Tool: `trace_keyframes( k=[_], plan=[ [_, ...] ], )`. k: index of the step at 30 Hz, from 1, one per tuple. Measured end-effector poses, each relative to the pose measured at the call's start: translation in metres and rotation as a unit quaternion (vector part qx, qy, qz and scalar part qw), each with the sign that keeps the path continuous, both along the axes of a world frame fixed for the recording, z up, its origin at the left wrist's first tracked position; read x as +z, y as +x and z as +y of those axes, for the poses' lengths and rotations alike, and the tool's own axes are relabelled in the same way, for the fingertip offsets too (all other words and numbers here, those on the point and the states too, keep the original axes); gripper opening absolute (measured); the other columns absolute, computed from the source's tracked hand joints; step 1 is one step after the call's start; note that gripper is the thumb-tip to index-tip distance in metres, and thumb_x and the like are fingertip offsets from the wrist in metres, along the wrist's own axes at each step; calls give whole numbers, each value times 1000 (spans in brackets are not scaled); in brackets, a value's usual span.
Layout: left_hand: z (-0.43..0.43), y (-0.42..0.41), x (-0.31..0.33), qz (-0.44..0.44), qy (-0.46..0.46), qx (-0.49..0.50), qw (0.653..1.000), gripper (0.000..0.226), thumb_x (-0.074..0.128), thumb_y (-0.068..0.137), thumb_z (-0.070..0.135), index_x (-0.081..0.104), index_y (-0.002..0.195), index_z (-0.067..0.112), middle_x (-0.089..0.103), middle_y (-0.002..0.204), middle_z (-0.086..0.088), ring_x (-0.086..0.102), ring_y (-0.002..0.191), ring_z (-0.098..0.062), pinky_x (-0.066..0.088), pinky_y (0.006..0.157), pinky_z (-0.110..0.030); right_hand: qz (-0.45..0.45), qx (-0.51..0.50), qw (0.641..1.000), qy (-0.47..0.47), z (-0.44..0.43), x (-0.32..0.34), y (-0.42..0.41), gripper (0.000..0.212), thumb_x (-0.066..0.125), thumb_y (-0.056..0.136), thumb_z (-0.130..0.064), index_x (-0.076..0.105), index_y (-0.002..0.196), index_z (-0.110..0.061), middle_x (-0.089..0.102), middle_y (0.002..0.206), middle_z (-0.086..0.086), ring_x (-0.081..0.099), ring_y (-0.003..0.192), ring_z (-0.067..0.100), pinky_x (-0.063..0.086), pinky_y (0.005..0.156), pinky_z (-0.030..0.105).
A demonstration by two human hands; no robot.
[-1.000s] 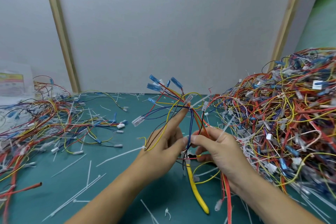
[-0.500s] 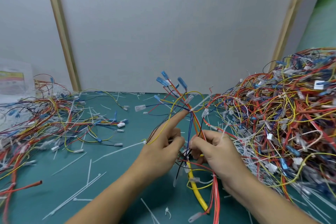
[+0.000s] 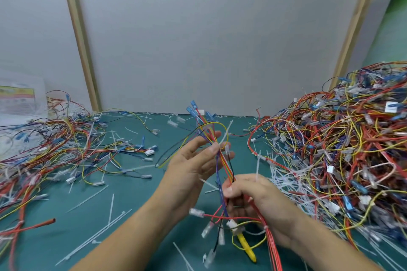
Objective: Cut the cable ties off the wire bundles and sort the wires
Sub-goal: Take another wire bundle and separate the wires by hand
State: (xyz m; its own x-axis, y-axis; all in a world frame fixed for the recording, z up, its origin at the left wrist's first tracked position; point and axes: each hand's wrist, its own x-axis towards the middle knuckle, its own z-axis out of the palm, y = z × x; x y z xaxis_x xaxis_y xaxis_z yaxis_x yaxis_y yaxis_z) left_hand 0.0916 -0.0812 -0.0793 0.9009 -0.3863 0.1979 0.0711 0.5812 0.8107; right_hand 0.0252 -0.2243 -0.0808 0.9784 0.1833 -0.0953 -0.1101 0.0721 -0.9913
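Nearest the camera, a yellow tool handle (image 3: 247,247) lies on the green table (image 3: 141,200) just below the right hand (image 3: 262,202), its head hidden behind hanging wire ends and clear connectors. The right hand's fingers (image 3: 239,183) are curled tight round the lower part of a wire bundle (image 3: 223,160), and a sheaf of red wires runs down out of the back of the fist towards the camera. Just above and to the left of that grip, the left hand (image 3: 191,163) is held up with its palm turned to the bundle. Its fingers (image 3: 209,138) are straight and spread, and the blue, red, yellow and black strands pass between the thumb and the other fingertips, though motion blur hides how firmly they touch. A white cable tie (image 3: 226,136) sticks up from the bundle right beside the left fingertips, and above them the wires fan out to blue spade terminals (image 3: 193,109). To the left of the left hand's fingers, cut ties (image 3: 111,204) are strewn over the table, and farther left spreads a flat layer of loose wires (image 3: 57,147). Close to the right of the right hand's fingers rises a tall tangled heap of wires (image 3: 343,149), mixed with white ties. Beyond both hands stands a grey wall panel (image 3: 209,35) framed by wooden strips (image 3: 79,35), with a clear plastic bag (image 3: 19,99) at the far left.
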Motion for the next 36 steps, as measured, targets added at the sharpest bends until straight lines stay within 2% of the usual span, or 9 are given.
trace_keyframes(
  k=[4, 8, 11, 13, 16, 21, 25, 29, 36],
  plan=[
    [1, 2, 3, 16, 2, 48, 999, 34, 73, 73, 10, 69, 106, 12, 75, 91, -12, 74, 79, -25, 60, 73, -29, -16, -20, 999, -30, -3, 0, 4, 10, 70, 69, -24, 73, 69, -14, 62, 64, 7, 57, 55, 14, 50, 55, 25],
    [3, 4, 2, -28, 42, 119, 992, 29, 70, 82, -1, 65, 110, 5, 66, 78, -8, 69, 64, -17, 58, 62, -25, -77, -104, 991, -25, -6, 1, 6, 31, 81, 74, -35, 74, 86, -7, 68, 78, 9, 60, 61, 16, 52, 57, 23],
    [4, 3, 2, -88, 94, 162, 978, 20, 67, 86, -5, 65, 101, 8, 61, 77, -5, 69, 65, -18, 51, 50, -23, -167, -245, 954, -53, -14, 2, 9, 15, 75, 82, -35, 75, 92, -24, 71, 89, 5, 65, 71, 15, 55, 66, 24],
    [3, 2, 1, -116, 122, 180, 969, 19, 69, 85, -5, 65, 99, 9, 61, 87, -10, 68, 65, -20, 47, 45, -22, -224, -288, 928, -78, -16, 2, 10, 9, 75, 86, -32, 74, 95, -30, 71, 91, -2, 66, 81, 17, 56, 77, 34],
    [2, 0, 0, -156, 145, 180, 960, 16, 71, 85, -2, 64, 96, 8, 64, 91, -12, 67, 64, -16, 44, 43, -20, -273, -280, 912, -127, -15, 1, 8, 12, 72, 87, -38, 71, 99, -36, 71, 94, -11, 65, 89, 9, 54, 82, 33],
    [-3, -4, -1, -201, 161, 155, 954, 22, 75, 78, 8, 66, 98, 9, 64, 87, -21, 60, 60, -16, 44, 44, -21, -291, -255, 909, -153, -14, -2, 6, 13, 66, 93, -20, 73, 92, -30, 74, 86, -8, 70, 83, 7, 56, 76, 24],
    [-4, -5, -2, -209, 178, 135, 952, 23, 77, 76, 7, 66, 95, 13, 67, 76, -5, 62, 61, -15, 44, 42, -22, -284, -260, 908, -164, -15, -4, 6, 13, 67, 93, -22, 72, 85, -31, 73, 79, -4, 69, 75, 13, 58, 73, 32],
    [-6, -6, -2, -213, 187, 117, 952, 18, 73, 71, 11, 66, 87, 10, 67, 70, -2, 61, 60, -19, 43, 44, -17, -261, -252, 913, -185, -17, -7, 9, 11, 73, 88, -24, 70, 84, -34, 69, 75, 4, 66, 71, 23, 56, 71, 43],
    [-4, -3, -4, -231, 220, 132, 939, 18, 72, 70, 15, 66, 86, 11, 65, 71, -12, 59, 62, -23, 45, 46, -19, -252, -199, 930, -179, -19, -8, 10, 15, 75, 87, -15, 73, 82, -29, 61, 59, -10, 52, 56, 2, 42, 53, 14]
  ],
)
